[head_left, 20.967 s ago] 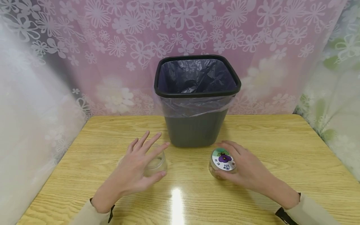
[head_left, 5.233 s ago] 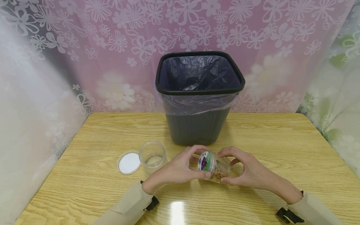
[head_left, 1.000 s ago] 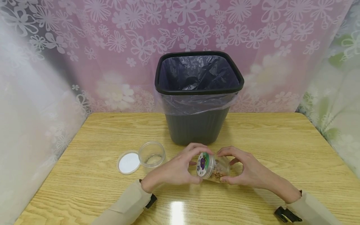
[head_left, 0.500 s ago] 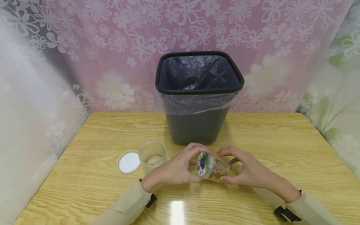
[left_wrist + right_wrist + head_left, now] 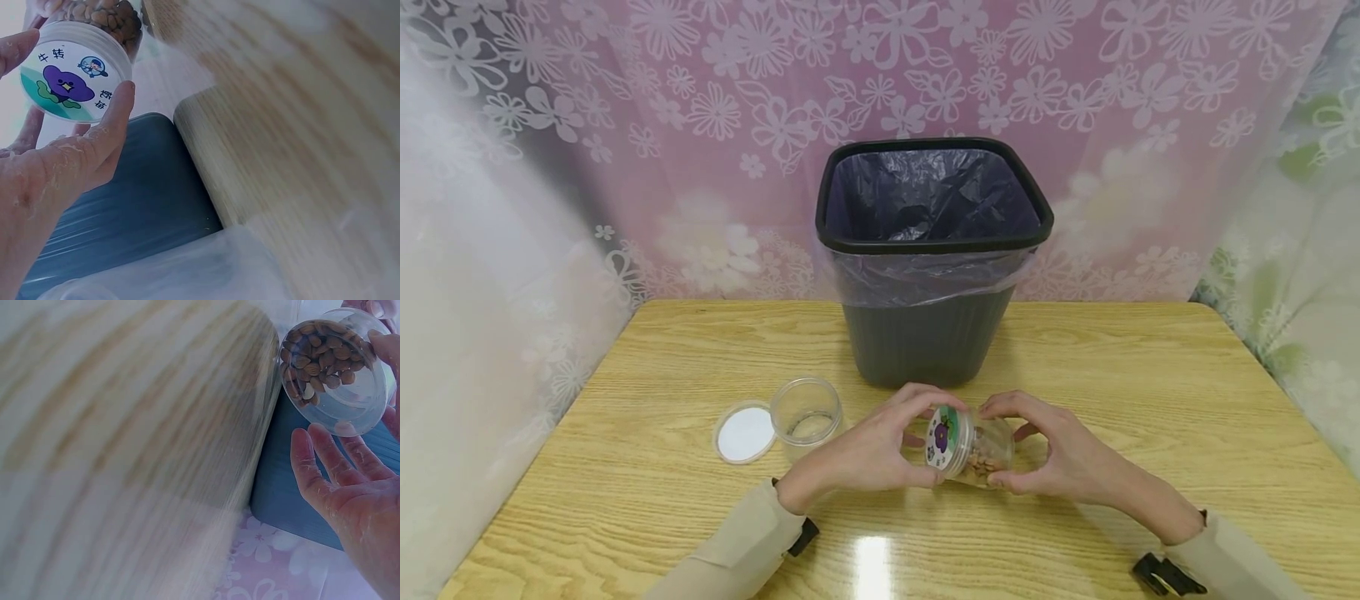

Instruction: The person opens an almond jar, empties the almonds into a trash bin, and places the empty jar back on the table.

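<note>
Two jars [image 5: 972, 448] [image 5: 806, 413]; one in two hands [image 5: 874, 454] [image 5: 1067, 457]

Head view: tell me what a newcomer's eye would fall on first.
Probably the big dark bin, bag-lined and standing in the middle near the far edge of the table. Next, the jar of nuts in front of it, tilted between the left hand and right hand. Then, left of the hands, an open jar beside a white lid.

“牛转” [image 5: 57, 54] on jar lid [image 5: 69, 86], other characters [image 5: 105, 95] seemingly too blurred
</note>
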The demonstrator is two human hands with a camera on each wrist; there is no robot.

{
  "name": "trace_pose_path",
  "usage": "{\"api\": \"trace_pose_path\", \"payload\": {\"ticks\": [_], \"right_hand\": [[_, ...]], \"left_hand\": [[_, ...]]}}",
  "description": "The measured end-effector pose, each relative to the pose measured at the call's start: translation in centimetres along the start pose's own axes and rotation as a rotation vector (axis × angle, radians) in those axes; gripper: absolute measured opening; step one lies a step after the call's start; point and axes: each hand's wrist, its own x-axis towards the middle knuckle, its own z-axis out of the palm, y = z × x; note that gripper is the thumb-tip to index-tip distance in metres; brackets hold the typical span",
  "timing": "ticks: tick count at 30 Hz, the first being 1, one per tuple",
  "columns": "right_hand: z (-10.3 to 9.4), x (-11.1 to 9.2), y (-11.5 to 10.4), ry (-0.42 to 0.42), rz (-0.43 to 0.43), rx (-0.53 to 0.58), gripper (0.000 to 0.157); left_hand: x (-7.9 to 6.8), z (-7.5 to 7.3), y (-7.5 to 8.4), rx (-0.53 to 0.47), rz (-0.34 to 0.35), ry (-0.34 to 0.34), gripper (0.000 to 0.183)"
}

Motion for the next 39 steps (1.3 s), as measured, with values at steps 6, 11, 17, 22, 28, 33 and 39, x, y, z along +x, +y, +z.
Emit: {"api": "trace_pose_path", "payload": {"ticks": [6,11,17,22,28,33,39], "right_hand": [[-0.03,-0.05,-0.05,-0.004,0.015,0.006,0.067],[-0.06,-0.07,-0.04,-0.006,0.026,0.008,0.066],[-0.04,-0.11,-0.01,-0.005,0.024,0.005,0.066],[0.02,-0.14,0.08,0.0,0.013,0.006,0.067],[0.04,-0.15,0.09,0.003,0.008,0.013,0.067],[0.02,-0.15,0.08,0.0,0.016,0.013,0.066],[0.01,-0.13,0.02,-0.001,0.02,0.012,0.066]], "left_hand": [[-0.01,-0.02,0.0,0.008,-0.015,0.002,0.082],[-0.04,-0.05,0.0,0.03,-0.024,0.002,0.081],[-0.05,-0.04,-0.01,-0.017,-0.036,-0.004,0.079],[0.0,-0.02,-0.06,-0.048,-0.045,-0.004,0.079],[0.01,-0.01,-0.07,-0.071,-0.052,-0.002,0.079],[0.03,0.02,-0.07,-0.077,-0.062,0.001,0.08],[0.01,0.11,-0.14,-0.089,-0.073,-0.001,0.078]]}}
